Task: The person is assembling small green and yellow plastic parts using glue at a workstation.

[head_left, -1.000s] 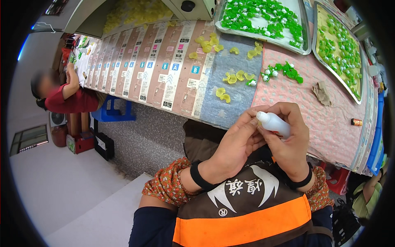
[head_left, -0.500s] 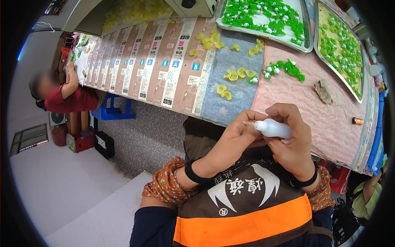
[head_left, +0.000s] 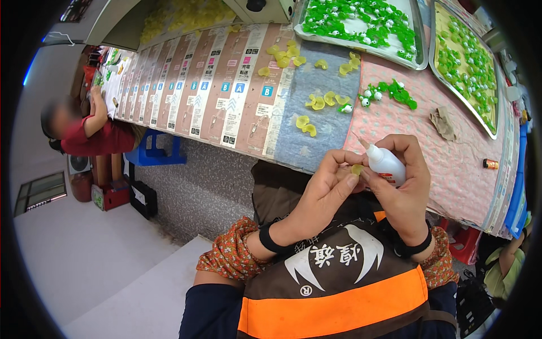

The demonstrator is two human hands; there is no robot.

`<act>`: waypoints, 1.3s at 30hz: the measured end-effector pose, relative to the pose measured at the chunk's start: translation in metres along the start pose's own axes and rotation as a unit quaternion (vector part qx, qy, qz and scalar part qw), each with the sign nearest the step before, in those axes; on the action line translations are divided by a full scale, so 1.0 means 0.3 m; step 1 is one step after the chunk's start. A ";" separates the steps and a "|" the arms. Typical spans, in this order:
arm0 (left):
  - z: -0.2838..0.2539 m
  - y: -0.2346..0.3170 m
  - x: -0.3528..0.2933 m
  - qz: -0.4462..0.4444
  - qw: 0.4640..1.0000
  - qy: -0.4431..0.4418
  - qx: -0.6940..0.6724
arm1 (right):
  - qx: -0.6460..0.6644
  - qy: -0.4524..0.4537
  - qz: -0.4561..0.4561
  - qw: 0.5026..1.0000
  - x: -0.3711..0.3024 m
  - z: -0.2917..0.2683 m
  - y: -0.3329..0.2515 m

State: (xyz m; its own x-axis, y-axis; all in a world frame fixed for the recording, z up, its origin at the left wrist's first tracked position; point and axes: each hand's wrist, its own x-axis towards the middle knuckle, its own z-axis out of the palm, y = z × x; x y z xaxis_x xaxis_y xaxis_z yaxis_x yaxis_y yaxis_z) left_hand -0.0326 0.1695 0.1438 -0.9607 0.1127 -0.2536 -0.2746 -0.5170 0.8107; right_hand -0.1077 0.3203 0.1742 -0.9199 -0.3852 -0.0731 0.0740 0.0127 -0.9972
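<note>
Toward the far edge of the bench, a white-lined tray held many green pieces with white balls; just right of it, a yellow-lined tray held more of them. Farther left, a pale housing covered a yellow heap.

Over the near edge, the left hand pinched a small yellow piece tightly between thumb and finger, while the right hand kept its grip curled around a white bottle just beside it. A moment earlier the bottle was nearly level, nozzle toward the left hand; now it tilted, tip toward the far edge and apart from the yellow piece.

Loose yellow pieces lay on the blue cloth, a green cluster on the pink cloth. Crumpled paper sat between the bottle and the yellow-lined tray; a small orange cylinder lay near the right edge.
</note>
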 end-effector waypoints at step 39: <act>-0.105 0.032 0.006 0.008 0.997 -0.049 -0.063 | -0.166 -0.100 -0.179 0.965 -0.062 -0.155 -0.121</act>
State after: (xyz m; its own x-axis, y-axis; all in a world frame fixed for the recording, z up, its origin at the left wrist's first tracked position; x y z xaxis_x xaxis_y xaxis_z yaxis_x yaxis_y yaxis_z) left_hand -0.0357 0.1381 0.1346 -0.9658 0.1826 -0.1841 -0.2585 -0.6215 0.7395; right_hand -0.1111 0.3699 0.2110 -0.7682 -0.5903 0.2476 -0.3920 0.1280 -0.9110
